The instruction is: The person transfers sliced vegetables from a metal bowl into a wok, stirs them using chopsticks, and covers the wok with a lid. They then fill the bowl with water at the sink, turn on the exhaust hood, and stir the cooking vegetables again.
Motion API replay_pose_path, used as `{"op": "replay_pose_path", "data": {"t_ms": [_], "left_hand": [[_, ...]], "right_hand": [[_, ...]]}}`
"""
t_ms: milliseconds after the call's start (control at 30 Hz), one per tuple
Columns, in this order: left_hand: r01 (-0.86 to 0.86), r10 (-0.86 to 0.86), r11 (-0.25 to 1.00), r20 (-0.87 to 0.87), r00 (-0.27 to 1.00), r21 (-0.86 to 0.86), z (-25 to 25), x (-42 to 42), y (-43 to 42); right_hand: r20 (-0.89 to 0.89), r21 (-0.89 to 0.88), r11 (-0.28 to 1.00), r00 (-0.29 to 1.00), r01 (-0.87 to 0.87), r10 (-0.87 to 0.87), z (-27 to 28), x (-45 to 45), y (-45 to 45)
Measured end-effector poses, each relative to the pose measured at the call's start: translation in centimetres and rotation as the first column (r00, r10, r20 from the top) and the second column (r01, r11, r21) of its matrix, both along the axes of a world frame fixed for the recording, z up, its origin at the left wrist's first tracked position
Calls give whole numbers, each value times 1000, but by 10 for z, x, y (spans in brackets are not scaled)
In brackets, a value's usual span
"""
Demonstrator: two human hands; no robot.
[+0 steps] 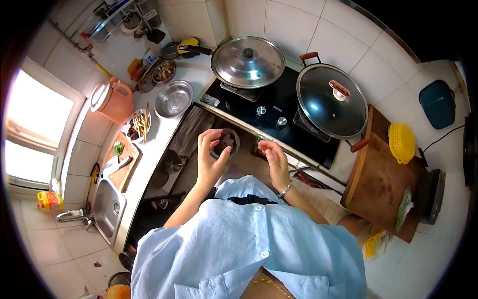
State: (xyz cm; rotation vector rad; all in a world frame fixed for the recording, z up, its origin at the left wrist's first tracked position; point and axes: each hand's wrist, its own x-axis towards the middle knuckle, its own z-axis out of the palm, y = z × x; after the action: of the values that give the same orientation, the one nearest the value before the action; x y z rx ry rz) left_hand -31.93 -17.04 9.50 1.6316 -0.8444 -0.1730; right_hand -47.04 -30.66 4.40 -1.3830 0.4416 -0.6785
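My left hand is raised in front of my body with fingers curved and the thumb apart, holding nothing. Level with it, my right hand is also empty, its fingers loosely bent; a bracelet circles that wrist. Below and behind the left fingers shows a round container, its contents unclear. Beyond both hands lies the black gas stove. On its left burner sits a frying pan with a domed steel lid; on the right stands a wide pot with a glass lid.
Left counter: a steel bowl, a dish with chopsticks, an orange pot, a knife on a cutting board, and a sink. Right: a wooden board and a yellow basket. The pan handle points left.
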Motion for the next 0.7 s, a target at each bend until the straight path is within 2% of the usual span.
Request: {"op": "replay_pose_path", "data": {"t_ms": [133, 167, 200, 267, 400, 467, 500, 600, 700], "left_hand": [[12, -11, 1000, -24, 1000, 13, 2, -9, 1], [7, -6, 1000, -43, 999, 22, -1, -9, 1], [16, -14, 999, -57, 998, 44, 0, -10, 2], [13, -11, 1000, -110, 994, 22, -4, -14, 1], [31, -33, 999, -231, 972, -12, -14, -20, -1], [55, -52, 998, -220, 974, 4, -23, -21, -2], [61, -54, 998, -213, 976, 29, -19, -25, -4], [106, -98, 994, -223, 970, 21, -23, -30, -10], [141, -129, 989, -214, 968, 39, -19, -36, -16]], "right_hand": [[72, 84, 996, 997, -16, 10, -1, -2, 2], [26, 90, 996, 999, -20, 18, -1, -4, 2], [14, 18, 999, 999, -32, 32, -9, -5, -1], [-5, 26, 999, 1000, -26, 26, -5, -8, 3], [-28, -94, 995, 999, 40, -43, -14, -14, 3], [-26, -77, 997, 999, 32, -35, -12, -21, 4], [-31, -122, 992, 999, 38, -43, -12, -23, 4], [-56, -77, 996, 997, 47, -51, -7, -33, 5], [-14, -106, 987, 993, 118, -120, -4, -37, 6]]}}
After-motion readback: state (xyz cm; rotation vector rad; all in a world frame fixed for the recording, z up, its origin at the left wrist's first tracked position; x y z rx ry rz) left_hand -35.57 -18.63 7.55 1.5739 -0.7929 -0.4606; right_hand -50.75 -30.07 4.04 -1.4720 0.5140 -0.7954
